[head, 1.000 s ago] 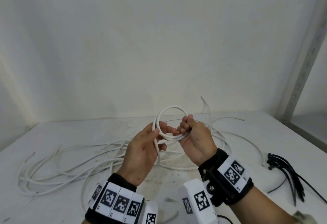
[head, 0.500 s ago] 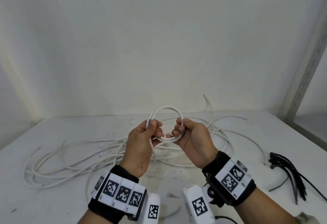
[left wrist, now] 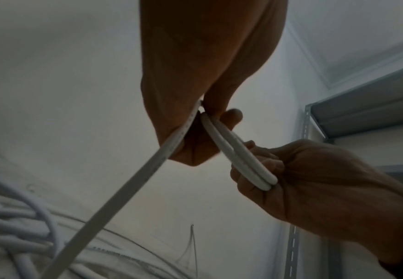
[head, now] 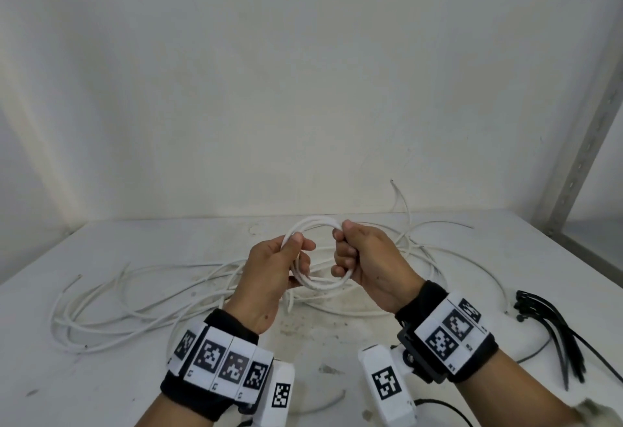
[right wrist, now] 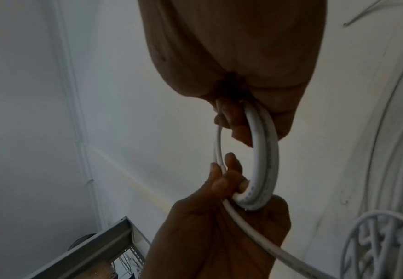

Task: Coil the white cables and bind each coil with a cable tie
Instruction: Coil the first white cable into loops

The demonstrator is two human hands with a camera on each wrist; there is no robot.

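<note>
Both hands are up above the white worktop [head: 135, 376], sharing a small round coil of white cable [head: 317, 283] between them. The left hand [head: 269, 278] grips the coil's left side, thumb pressed over the top strand and fingers curled through the ring. The right hand [head: 367, 265] has its fingers wrapped tightly round the coil's right side, knuckles bunched. The left wrist view shows two strands [left wrist: 238, 156] lying side by side, running from the left hand's fingertips [left wrist: 231, 117] into the right hand's fist [left wrist: 315, 188]. The right wrist view shows the ring [right wrist: 265, 156] as a narrow loop spanning the gap between the two hands.

A tail of the same cable [left wrist: 124, 188] drops from the left hand toward the worktop. There a loose tangle of white cable [head: 141, 295] sprawls from the left edge across the middle and round behind the hands, with one end standing up near the back wall [head: 399, 197]. Toward the right edge lies a bundle of black cable ties [head: 553, 325], well apart from the coil. Past the right rear corner stands a grey perforated metal upright [head: 586, 143].
</note>
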